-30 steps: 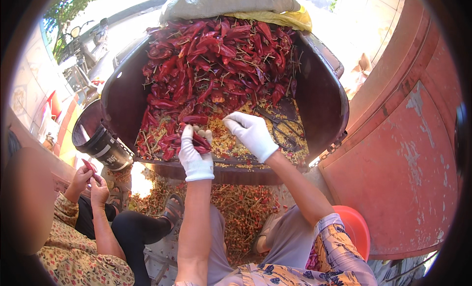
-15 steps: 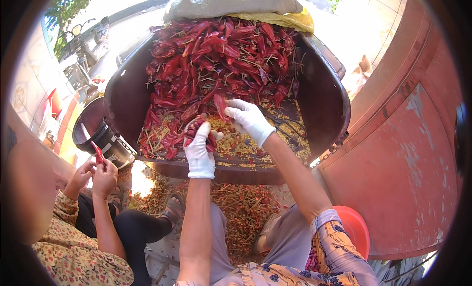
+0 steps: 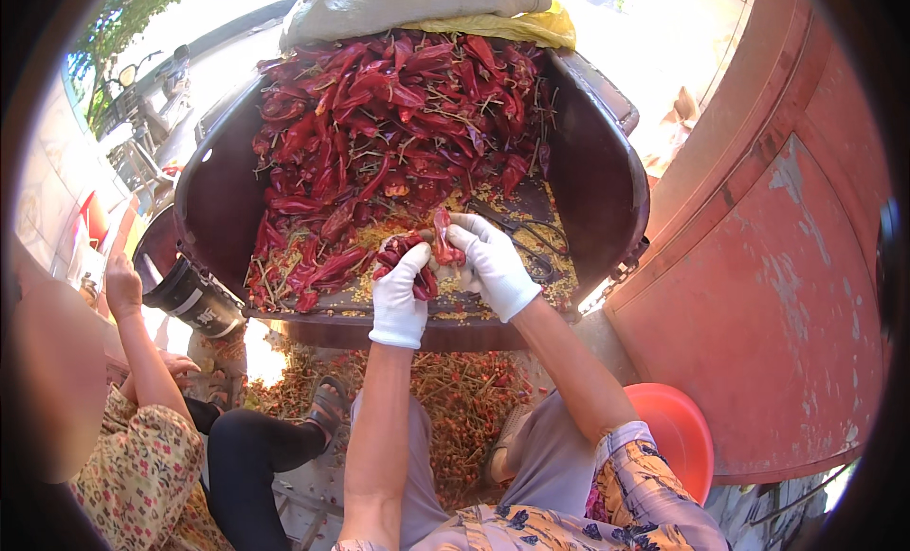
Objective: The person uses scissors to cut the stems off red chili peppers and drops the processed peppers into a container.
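Both my hands wear white gloves and meet above the front of a dark, wide container (image 3: 602, 162). My left hand (image 3: 398, 305) is closed around several dried red chili peppers (image 3: 425, 284). Between the thumb and fingers of my right hand (image 3: 500, 271) is one chili pepper (image 3: 443, 231), held upright right beside the left hand's bunch. Behind them rises a big heap of red chili peppers (image 3: 379, 106) with thin stems. Dark scissors (image 3: 513, 225) lie on the seed-strewn container floor, just past my right hand.
A co-worker's raised hand (image 3: 123, 286) is at the left, near a black bucket (image 3: 204, 300). Stems litter the ground (image 3: 474, 399) below the container. An orange-red basin (image 3: 673, 437) sits by my right elbow, beside a red metal panel (image 3: 758, 314). A sack (image 3: 408, 11) covers the heap's back.
My right hand has come down and closer to my left, bringing its chili pepper against the bunch. The co-worker's hands have parted, one rising toward the bucket. The view has shifted slightly.
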